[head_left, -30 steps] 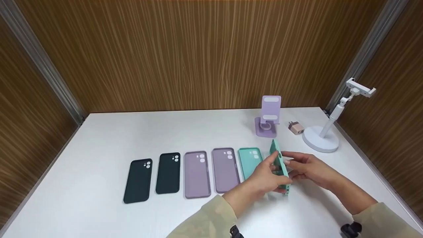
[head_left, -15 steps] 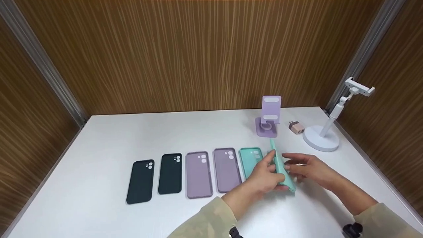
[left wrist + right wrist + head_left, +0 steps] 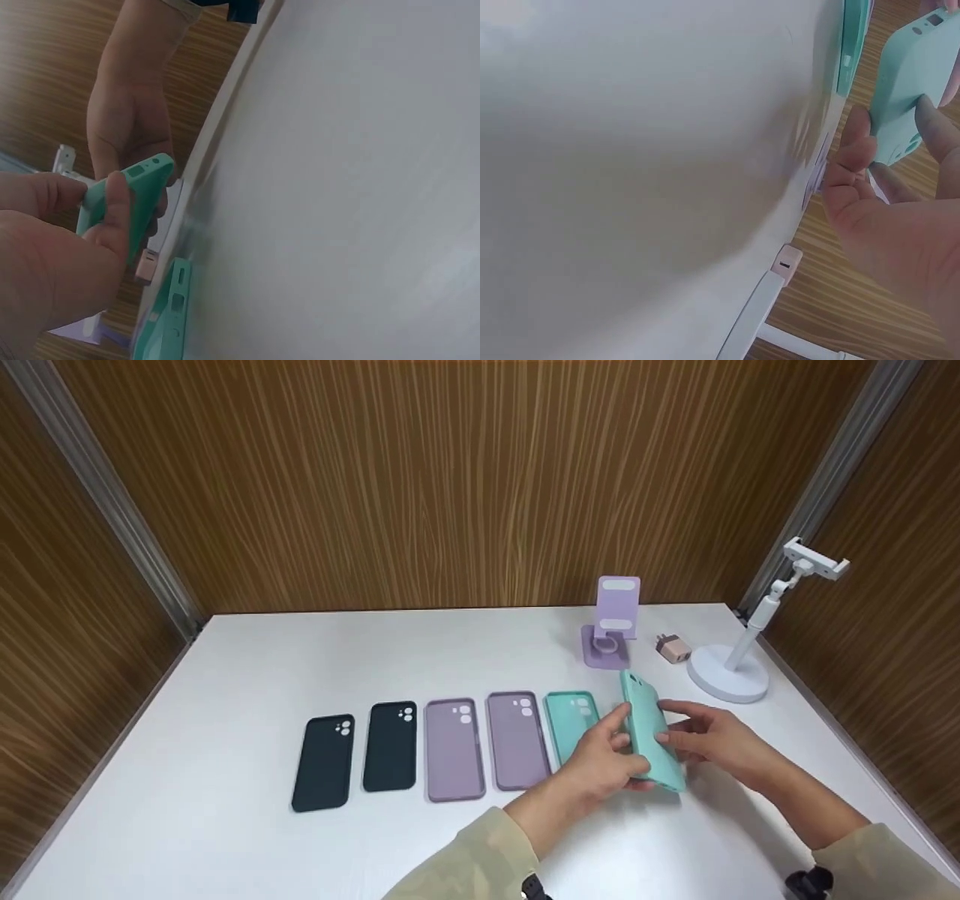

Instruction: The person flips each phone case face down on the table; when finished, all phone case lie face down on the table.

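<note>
A mint-green phone case (image 3: 649, 727) is held tilted above the right part of the table, its back turned up and to the right. My left hand (image 3: 598, 763) grips its left and lower side, and in the left wrist view the fingers and thumb (image 3: 118, 202) pinch the end with the port cutouts. On the other side my right hand (image 3: 716, 742) holds the case's right edge; the right wrist view has the thumb (image 3: 939, 133) on the back and fingers along the edge. Another green case (image 3: 568, 724) lies flat beside my left hand, partly covered by it.
Two purple cases (image 3: 454, 754) and two black cases (image 3: 390, 750) lie in a row to the left. Behind the hands stand a purple phone stand (image 3: 617, 611), a pink charger plug (image 3: 673, 649) and a white stand with a clamp (image 3: 727, 675). Wood-grain panels (image 3: 450, 487) enclose the table.
The held green case has turned from edge-on, so its back now faces up and to the right. The right hand has shifted slightly right. The row of cases lies as before.
</note>
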The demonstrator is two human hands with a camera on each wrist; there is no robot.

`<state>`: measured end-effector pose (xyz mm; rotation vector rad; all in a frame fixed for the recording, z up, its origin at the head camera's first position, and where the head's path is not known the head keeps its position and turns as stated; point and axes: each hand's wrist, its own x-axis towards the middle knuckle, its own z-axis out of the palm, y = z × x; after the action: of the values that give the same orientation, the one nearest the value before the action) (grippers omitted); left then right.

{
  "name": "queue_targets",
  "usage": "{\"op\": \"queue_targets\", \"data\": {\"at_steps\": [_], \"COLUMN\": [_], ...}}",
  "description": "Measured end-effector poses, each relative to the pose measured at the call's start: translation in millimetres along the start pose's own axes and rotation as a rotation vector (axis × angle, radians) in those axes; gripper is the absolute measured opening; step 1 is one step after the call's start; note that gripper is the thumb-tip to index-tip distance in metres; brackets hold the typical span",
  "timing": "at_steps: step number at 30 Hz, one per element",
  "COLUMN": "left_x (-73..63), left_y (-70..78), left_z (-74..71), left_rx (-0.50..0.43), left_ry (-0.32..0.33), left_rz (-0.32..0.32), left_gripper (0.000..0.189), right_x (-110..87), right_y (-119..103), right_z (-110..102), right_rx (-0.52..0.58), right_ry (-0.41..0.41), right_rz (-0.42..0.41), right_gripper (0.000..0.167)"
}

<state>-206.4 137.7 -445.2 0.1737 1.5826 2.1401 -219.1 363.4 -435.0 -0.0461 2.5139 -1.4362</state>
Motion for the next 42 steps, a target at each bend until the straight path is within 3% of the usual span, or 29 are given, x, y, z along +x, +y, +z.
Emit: {"op": "queue_targets", "data": {"at_steps": [6,11,21,31,42], "left_x": [4.4,9.5,20.8,27.0,34.8], "left_y": [-0.1,1.1,-5.4,-10.0,-12.3], "left_z": [1.2,2.4,0.3,-1.8,4.6], "left_rx": [0.185,0.269,0.333,0.374,0.473], "left_ry": [0.079,0.123,0.134,0.188,0.233], "left_rz": [0.016,0.018,0.040,0.044,-0.003], "left_gripper": [0.088,0.083,0.074,0.066,0.067], "right_x": [3.6,5.9,7.9,14.6,19.1], "right_y": [2.6,2.3,2.7,2.2,6.5], "right_z": [-1.8,-7.1,-13.9,-17.8,-19.6], "right_rx": [-0.079,-0.118,-0.195,-0.262,-0.286], "right_ry": [0.030,0.041,0.054,0.058,0.058], "right_rz": [0.009,0.009,0.014,0.015,0.023], "right_gripper": [0.079,0.079,0.080,0.082,0.082]}}
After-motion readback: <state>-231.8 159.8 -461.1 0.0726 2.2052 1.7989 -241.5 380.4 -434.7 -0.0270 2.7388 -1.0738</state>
